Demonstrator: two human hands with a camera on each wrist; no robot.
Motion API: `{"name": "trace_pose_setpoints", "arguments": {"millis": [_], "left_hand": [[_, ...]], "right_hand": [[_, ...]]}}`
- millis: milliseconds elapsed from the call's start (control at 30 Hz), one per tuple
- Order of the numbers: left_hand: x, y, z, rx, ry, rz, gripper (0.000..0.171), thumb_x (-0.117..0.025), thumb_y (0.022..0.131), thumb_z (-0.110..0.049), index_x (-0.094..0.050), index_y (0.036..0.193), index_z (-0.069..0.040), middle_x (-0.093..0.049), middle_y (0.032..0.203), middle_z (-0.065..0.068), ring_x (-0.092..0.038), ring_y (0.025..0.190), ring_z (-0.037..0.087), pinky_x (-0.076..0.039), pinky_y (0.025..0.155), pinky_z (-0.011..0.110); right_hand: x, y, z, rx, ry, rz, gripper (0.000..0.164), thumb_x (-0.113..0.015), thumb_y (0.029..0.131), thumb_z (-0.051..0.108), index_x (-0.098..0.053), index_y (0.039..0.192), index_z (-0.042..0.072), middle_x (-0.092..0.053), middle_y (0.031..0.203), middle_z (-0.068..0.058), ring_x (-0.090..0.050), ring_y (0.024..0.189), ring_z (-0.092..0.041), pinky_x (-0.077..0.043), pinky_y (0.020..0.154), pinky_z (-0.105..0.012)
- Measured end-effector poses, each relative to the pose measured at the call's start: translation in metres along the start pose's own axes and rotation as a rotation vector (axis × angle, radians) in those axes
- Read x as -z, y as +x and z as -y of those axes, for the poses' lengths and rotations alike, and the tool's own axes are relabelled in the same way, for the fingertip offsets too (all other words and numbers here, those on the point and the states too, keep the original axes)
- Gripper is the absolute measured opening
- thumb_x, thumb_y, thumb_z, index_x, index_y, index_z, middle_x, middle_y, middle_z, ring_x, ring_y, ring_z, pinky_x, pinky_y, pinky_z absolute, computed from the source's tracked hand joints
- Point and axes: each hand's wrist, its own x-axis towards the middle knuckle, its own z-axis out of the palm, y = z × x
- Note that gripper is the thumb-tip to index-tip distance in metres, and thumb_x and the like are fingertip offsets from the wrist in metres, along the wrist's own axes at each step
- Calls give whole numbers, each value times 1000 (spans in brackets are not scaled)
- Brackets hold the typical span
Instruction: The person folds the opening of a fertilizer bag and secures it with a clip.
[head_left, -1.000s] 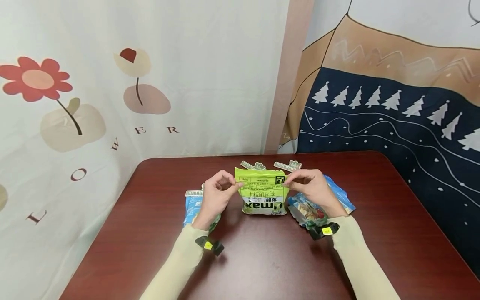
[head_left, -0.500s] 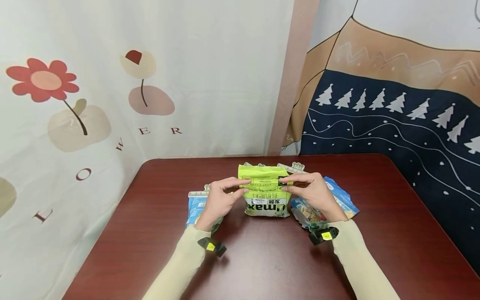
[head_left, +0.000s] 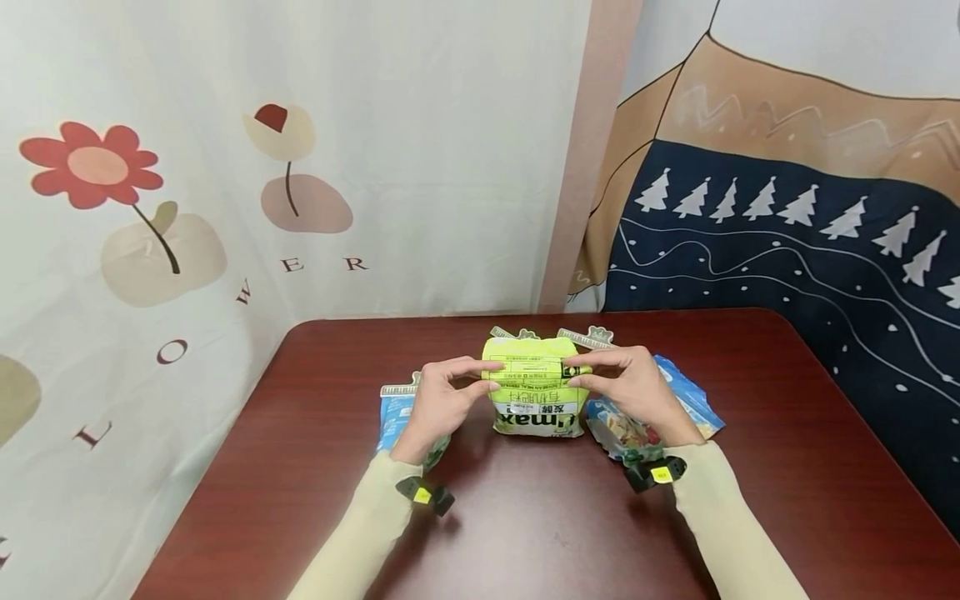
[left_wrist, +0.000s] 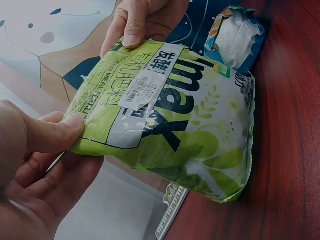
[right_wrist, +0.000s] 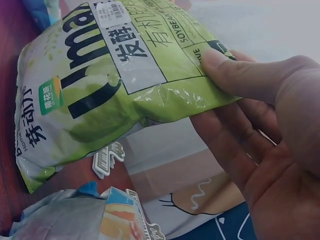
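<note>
A lime-green and white fertilizer bag (head_left: 536,408) stands on the table, its printing upside down in the head view. My left hand (head_left: 447,404) pinches its left upper edge, thumb on the near face and fingers behind. On the opposite edge, my right hand (head_left: 633,392) grips the same way; its thumb (right_wrist: 225,67) lies on the printed face in the right wrist view. The bag's top bends back, away from me, between the two hands. A white sticker with a barcode (left_wrist: 142,90) is on the front.
Behind the green bag lie two ruler-patterned clips, one left (head_left: 513,333) and one right (head_left: 588,337). A blue bag (head_left: 395,412) with a similar clip (head_left: 399,389) sits by my left hand. Blue printed packaging (head_left: 686,396) lies beside my right hand. Printed curtains hang behind the table (head_left: 525,533).
Both hands have shifted from the bag's top corners down along its sides, with thumbs now on the front. The top, earlier upright and flat, now curves backward.
</note>
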Motion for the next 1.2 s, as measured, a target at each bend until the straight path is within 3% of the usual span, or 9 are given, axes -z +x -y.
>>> {"name": "trace_pose_setpoints", "arguments": {"millis": [233, 400, 633, 900, 1067, 1200], "left_hand": [[2, 0, -3, -21, 68, 36, 28, -83, 86, -10, -81, 111, -22, -74, 87, -1, -65, 74, 17, -48, 62, 24], [2, 0, -3, -96, 163, 67, 29, -80, 89, -9, -79, 116, -18, -61, 77, -3, -55, 70, 12, -45, 62, 25], [0, 0, -5, -133, 196, 42, 22, -80, 88, -4, -81, 109, -12, -66, 78, -2, -61, 70, 10, -48, 63, 22], [-3, -2, -8, -79, 170, -8, 14, -79, 87, -3, -82, 95, -13, -64, 84, -2, -67, 74, 10, -51, 66, 22], [-5, -1, -9, -27, 116, -25, 11, -80, 86, -4, -81, 88, -14, -74, 100, 0, -71, 87, 12, -56, 75, 27], [-6, 0, -11, 27, 79, -28, 11, -80, 86, -5, -79, 86, -16, -79, 87, -1, -72, 80, 12, -55, 72, 29]], "right_hand": [[-1, 0, 1, 10, -44, 9, 32, -84, 86, 23, -79, 117, 18, -74, 122, -11, -71, 80, -17, -63, 70, -39], [-3, -1, 0, 50, -98, 10, 30, -81, 88, 18, -78, 118, 15, -74, 117, -11, -70, 83, -16, -61, 71, -26], [-4, -1, 4, 88, -148, 0, 25, -80, 89, 16, -80, 114, 13, -70, 106, -9, -73, 88, -16, -61, 77, -23], [-5, -1, 6, 166, -216, -35, 10, -81, 89, 15, -81, 97, 19, -72, 93, 0, -67, 75, -12, -58, 68, -21], [-5, 0, 5, 185, -205, -36, 11, -81, 88, 11, -80, 93, 20, -67, 96, 1, -64, 88, -13, -59, 75, -20], [-4, 0, 6, 189, -221, -44, 12, -81, 88, 12, -80, 91, 24, -70, 100, 4, -62, 95, -13, -58, 76, -22]]}}
